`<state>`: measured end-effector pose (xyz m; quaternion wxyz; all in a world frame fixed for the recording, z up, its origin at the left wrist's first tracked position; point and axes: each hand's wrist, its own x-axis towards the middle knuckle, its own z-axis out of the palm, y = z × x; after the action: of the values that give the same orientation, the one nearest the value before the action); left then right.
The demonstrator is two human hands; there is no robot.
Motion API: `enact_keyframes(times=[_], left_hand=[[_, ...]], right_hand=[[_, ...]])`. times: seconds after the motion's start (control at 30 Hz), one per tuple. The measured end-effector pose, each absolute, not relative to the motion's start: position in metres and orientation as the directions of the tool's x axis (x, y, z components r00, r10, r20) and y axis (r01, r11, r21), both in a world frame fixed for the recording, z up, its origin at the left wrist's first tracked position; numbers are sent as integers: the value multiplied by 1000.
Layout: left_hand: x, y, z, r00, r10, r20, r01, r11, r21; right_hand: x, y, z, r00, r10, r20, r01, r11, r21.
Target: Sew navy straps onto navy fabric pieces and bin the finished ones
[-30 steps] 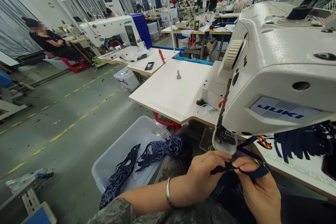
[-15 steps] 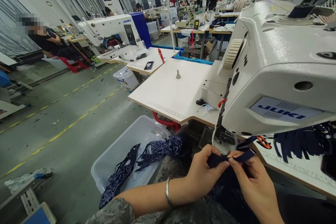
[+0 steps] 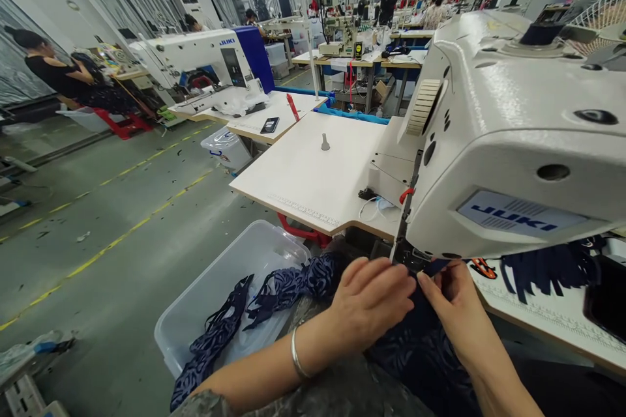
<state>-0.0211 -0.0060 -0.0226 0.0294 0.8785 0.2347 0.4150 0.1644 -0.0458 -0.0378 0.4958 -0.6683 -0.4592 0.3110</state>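
Note:
My left hand [image 3: 374, 296], with a silver bangle at the wrist, is beside the needle end of the white JUKI sewing machine [image 3: 518, 208]. Its fingers are bent and close together; the thumb and whatever they grip are hidden. On the other side of the needle area, my right hand [image 3: 454, 293] pinches a navy strap [image 3: 434, 267] between thumb and fingers. Navy patterned fabric [image 3: 415, 352] hangs below both hands over my lap. The needle area lies partly behind my left fingers.
To the left is a clear plastic bin [image 3: 195, 300] with bundled navy patterned pieces [image 3: 215, 332]. Dark straps [image 3: 548, 270] and orange-handled snips [image 3: 483, 268] lie right on the white table [image 3: 303, 169]. A phone [image 3: 270, 125] rests on the neighbouring table. A co-worker [image 3: 53, 71] sits far left.
Both hands held the strap in front of the needle area. My left hand has turned back-up and moved slightly left; my right hand has shifted up against the machine. The view has swung slightly right.

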Motion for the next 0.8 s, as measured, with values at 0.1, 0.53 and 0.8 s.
enact_keyframes(times=[0.1, 0.53, 0.8], left_hand=[[-29, 7, -11, 845, 227, 485, 205, -974, 99], [-14, 3, -27, 791, 379, 480, 376, -921, 107], [-4, 7, -28, 754, 407, 515, 494, -869, -35]], right_hand=[[166, -43, -40, 361, 932, -16, 127, -67, -990], [193, -23, -42, 415, 910, 21, 305, -117, -945], [201, 0, -39, 322, 926, 195, 559, -20, -829]])
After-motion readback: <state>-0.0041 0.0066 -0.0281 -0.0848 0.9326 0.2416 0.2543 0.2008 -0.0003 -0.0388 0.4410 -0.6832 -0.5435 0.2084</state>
